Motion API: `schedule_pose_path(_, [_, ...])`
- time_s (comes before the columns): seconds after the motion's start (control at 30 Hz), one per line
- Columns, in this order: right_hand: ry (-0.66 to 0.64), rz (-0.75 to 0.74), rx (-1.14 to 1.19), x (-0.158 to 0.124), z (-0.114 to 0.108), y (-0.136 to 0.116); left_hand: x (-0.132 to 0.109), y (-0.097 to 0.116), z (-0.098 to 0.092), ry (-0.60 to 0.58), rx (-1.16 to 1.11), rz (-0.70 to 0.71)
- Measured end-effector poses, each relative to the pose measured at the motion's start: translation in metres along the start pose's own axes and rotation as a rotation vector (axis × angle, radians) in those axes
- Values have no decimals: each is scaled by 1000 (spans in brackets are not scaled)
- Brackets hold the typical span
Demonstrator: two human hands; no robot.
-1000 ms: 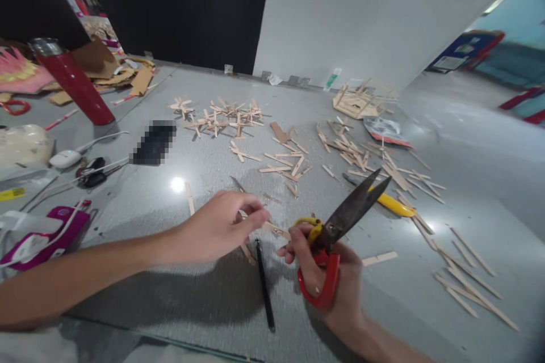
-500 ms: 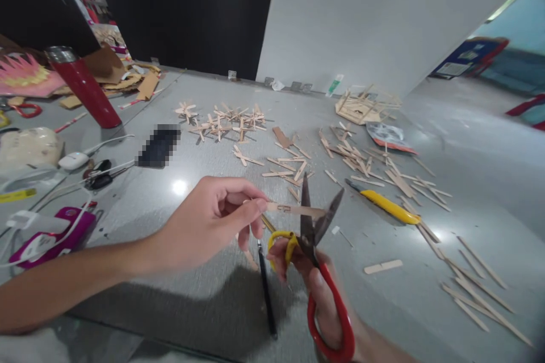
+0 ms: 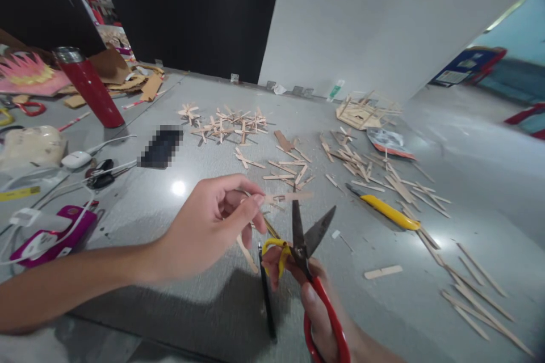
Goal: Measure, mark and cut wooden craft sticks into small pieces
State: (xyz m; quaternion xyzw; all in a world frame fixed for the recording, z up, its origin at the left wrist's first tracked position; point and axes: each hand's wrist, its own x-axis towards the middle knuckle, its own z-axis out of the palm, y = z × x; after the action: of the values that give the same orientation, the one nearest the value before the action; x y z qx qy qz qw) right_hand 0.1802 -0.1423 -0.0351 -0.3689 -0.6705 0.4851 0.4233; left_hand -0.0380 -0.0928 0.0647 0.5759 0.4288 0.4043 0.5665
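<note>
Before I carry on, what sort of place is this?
Probably an indoor craft or model-making worktable: loose wooden sticks lie scattered over it, a small stick framework stands near the back, and the right hand holds open scissors.

You have two pairs of scissors [image 3: 300, 250], one at your view's five o'clock and one at nine, one held stick [image 3: 300, 196] also at five, one yellow cutter [image 3: 389, 212] at four, one red flask [image 3: 96, 93] at ten, and one black pen [image 3: 267, 295] at six.
</note>
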Motion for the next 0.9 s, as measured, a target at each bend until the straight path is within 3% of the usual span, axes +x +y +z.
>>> schedule_pose_path(0.2, [-44, -34, -65, 3, 0, -12, -9, -11, 16, -154, -88, -109])
schedule_pose_path(0.47, [-64, -31, 93, 15, 8, -25, -15, -24, 25, -247, -25, -136])
schedule_pose_path(0.7, [27, 61, 98, 7, 12, -19, -24, -31, 33, -326, 104, -135])
schedule_pose_path(0.9, [-125, 115, 154, 0, 6, -20, -22, -35, 32, -428, -30, -141])
